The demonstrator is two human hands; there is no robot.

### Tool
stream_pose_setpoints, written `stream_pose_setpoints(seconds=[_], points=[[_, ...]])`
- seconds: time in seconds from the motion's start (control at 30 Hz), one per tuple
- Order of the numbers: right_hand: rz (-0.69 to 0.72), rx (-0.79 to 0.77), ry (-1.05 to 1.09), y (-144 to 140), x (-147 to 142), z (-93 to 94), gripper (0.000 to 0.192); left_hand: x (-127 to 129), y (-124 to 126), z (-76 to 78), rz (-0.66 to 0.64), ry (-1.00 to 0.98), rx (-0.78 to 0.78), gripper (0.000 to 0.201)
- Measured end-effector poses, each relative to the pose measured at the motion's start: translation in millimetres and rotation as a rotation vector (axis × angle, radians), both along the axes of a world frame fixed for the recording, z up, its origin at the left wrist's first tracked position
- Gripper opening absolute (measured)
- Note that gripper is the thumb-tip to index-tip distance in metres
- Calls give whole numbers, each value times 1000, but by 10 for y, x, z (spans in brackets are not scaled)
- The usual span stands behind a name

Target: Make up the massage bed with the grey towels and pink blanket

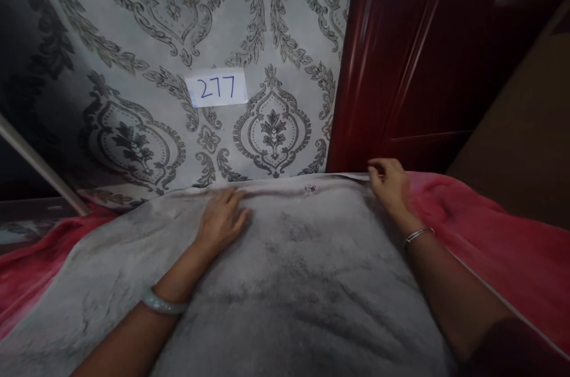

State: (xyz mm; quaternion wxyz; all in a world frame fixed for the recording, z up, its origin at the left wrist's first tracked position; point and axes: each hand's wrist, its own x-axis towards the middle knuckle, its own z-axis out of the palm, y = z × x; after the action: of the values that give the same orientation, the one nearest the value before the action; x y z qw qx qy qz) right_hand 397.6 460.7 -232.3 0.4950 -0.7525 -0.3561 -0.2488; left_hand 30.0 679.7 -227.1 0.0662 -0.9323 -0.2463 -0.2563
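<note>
A pale grey, soft-looking cloth (285, 270) with dark smudgy patches is spread out in front of me, its far edge close to the wall. A small dark and pinkish mark (310, 189) shows near that edge. My left hand (222, 218) lies on the cloth near its far edge, thumb and fingers apart. At the far right corner, my right hand (390, 188) has its fingers curled and closed on the cloth's edge. The fingertips are slightly blurred. A bangle circles each wrist.
Red and pink fabric (507, 252) lies under the grey cloth and shows on both sides. Behind stands a patterned wall (276, 27) bearing a white paper label (218, 87) marked 277. To its right is a dark red door (401, 56). A pale pole (42, 166) slants at left.
</note>
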Motion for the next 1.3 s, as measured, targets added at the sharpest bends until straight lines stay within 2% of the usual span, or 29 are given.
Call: stream_pose_setpoints(seconds=[0.03, 0.1, 0.13, 0.2, 0.27, 0.33, 0.43, 0.5, 0.6, 0.67, 0.73, 0.8, 0.87, 0.93, 1.0, 1.07, 1.13, 1.2, 1.23, 1.3], points=[[103, -60, -99, 56, -132, 18, 30, 38, -84, -18, -81, 63, -7, 55], [347, -273, -244, 205, -437, -26, 39, 100, -190, -99, -179, 218, -87, 62], [447, -417, -297, 281, -581, -85, 44, 122, -210, -151, -184, 288, -147, 64], [551, -697, -343, 400, -787, -238, 55, 148, -201, -243, -138, 371, -253, 66], [555, -854, -313, 459, -845, -374, 60, 158, -167, -290, -92, 388, -298, 67], [538, -880, -269, 473, -800, -434, 60, 158, -144, -295, -66, 381, -300, 68], [538, -882, -240, 459, -764, -386, 57, 150, -135, -280, -56, 390, -296, 67], [525, -928, -200, 403, -876, -318, 58, 147, -130, -275, -63, 394, -301, 67], [516, -1029, -119, 151, -1194, -258, 66, 161, -128, -255, -70, 387, -291, 65], [508, -1065, -96, -163, -1353, -262, 71, 177, -160, -215, -69, 374, -260, 62], [432, -1074, -89, -590, -1354, -290, 70, 160, -236, -149, -56, 371, -224, 59], [271, -1083, -53, -1092, -1192, -322, 65, 51, -347, -74, -22, 399, -197, 58], [94, -1094, 21, -1587, -959, -345, 61, -202, -473, -18, 12, 449, -197, 57], [-23, -1101, 103, -1978, -799, -356, 61, -613, -596, -9, 38, 475, -218, 57], [-132, -1100, 161, -2210, -822, -356, 62, -1145, -712, -47, 72, 470, -233, 57], [-202, -1062, 143, -2298, -1052, -351, 64, -1726, -827, -112, 133, 447, -230, 58], [-135, -1016, 53, -2308, -1414, -357, 65, -2277, -953, -179, 213, 425, -230, 59], [35, -1021, -16, -2317, -1772, -392, 67, -2740, -1109, -232, 310, 417, -236, 61], [91, -1044, -14, -2338, -1909, -424, 67, -2928, -1201, -248, 361, 414, -233, 61], [91, -1081, 38, -2412, -2065, -509, 70, -3216, -1406, -255, 463, 411, -224, 62]])
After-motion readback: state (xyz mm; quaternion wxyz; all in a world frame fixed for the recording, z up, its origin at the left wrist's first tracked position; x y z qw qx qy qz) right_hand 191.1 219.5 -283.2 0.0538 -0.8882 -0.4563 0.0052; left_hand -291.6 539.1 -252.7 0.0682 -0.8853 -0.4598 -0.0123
